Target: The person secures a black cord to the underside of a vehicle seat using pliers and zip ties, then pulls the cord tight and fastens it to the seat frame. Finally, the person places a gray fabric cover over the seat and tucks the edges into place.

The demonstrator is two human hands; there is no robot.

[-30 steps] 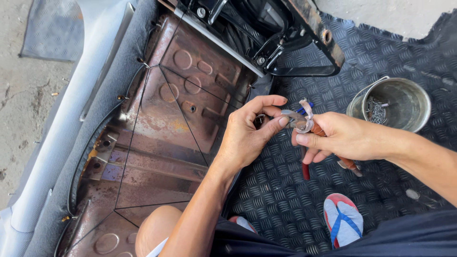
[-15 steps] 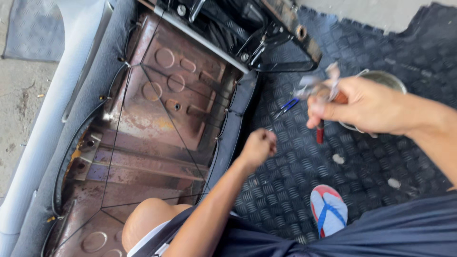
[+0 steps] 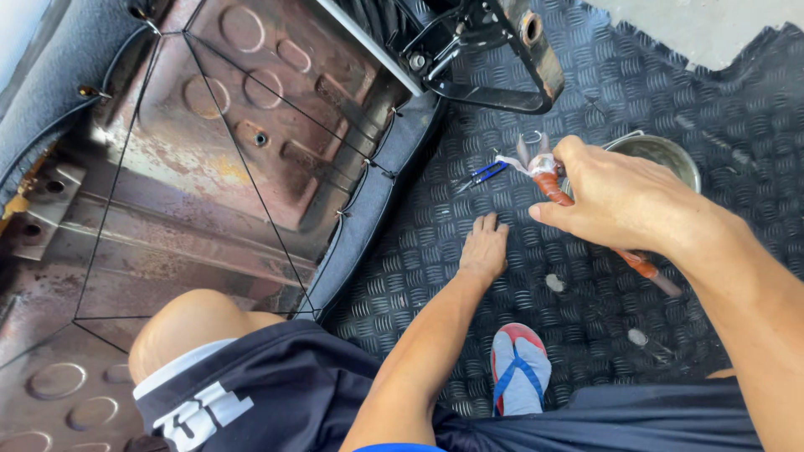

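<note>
My right hand [image 3: 624,199] is raised over the black ribbed rubber mat [image 3: 469,201] and grips pliers [image 3: 586,219] with orange handles; their jaws point up-left near a small metal ring. My left hand [image 3: 483,249] rests palm down on the mat with fingers together, holding nothing. Just beyond its fingertips lies a small blue-handled tool [image 3: 481,175]. A metal bowl [image 3: 663,152] sits behind my right hand, partly hidden by it.
A rusty seat pan [image 3: 243,142] laced with black cord and edged in dark upholstery lies on the left. A black metal frame [image 3: 494,59] stands at the top. My knee [image 3: 188,326] and a sandalled foot [image 3: 519,368] are below; two small pebbles lie on the mat.
My hands have parted: the left dropped from the pliers to the mat, while the right lifted the pliers toward the bowl. The view tilted closer and leftward.
</note>
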